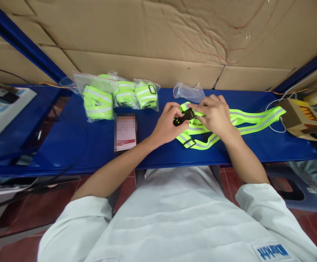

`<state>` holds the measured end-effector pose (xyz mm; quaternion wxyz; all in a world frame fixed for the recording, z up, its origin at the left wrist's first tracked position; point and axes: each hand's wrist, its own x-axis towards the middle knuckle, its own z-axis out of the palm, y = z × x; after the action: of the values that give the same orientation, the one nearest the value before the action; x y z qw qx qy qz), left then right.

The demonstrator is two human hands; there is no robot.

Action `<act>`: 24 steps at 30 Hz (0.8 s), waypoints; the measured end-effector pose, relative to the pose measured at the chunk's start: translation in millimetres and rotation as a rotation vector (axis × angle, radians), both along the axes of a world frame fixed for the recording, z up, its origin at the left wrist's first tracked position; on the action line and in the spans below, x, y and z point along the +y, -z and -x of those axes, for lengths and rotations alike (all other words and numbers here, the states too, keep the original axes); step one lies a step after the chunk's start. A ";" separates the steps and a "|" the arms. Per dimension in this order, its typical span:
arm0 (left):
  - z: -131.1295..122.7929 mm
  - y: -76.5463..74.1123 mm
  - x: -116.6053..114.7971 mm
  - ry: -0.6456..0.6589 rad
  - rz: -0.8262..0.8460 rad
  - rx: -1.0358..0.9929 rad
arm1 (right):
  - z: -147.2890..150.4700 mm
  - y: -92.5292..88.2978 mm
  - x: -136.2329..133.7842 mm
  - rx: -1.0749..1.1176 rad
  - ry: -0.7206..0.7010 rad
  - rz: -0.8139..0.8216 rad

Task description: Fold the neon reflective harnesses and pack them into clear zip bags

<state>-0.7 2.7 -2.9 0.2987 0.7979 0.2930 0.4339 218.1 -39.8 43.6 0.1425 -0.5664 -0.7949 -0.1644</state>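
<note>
A neon yellow reflective strap (257, 122) with silver stripes lies in loops across the blue table, its far end stretching to the right. My left hand (169, 124) pinches a black plastic buckle (185, 117) on this strap, thumb below and fingers above. From the other side my right hand (214, 112) grips the strap beside the buckle, its index finger reaching toward it. The right palm hides part of the webbing. Below the hands, a black slider (189, 143) sits on a lower loop of the strap.
Several clear bags of folded neon straps (98, 103) stand at the back left. A phone (125, 133) lies left of my hands. Behind them rests a crumpled clear bag (189, 92). An open cardboard box (300, 118) and white cable are at the right. Cardboard (136, 40) lines the back.
</note>
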 end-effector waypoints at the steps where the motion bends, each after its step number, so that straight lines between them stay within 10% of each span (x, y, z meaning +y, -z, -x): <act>1: 0.4 -0.5 -0.5 -0.002 0.004 0.015 | -0.6 -0.2 0.2 -0.003 0.009 0.002; 19: 11.0 -1.1 7.5 -0.044 -0.050 0.464 | -45.9 -7.3 16.0 0.410 0.104 -0.073; 24: 28.9 -23.3 22.3 -0.113 -0.143 0.146 | -66.8 -24.8 11.7 0.546 0.252 -0.340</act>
<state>-29.6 25.0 20.4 0.1938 0.8291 0.3266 0.4104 284.9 -28.1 68.4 0.4207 -0.6515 -0.6124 -0.1534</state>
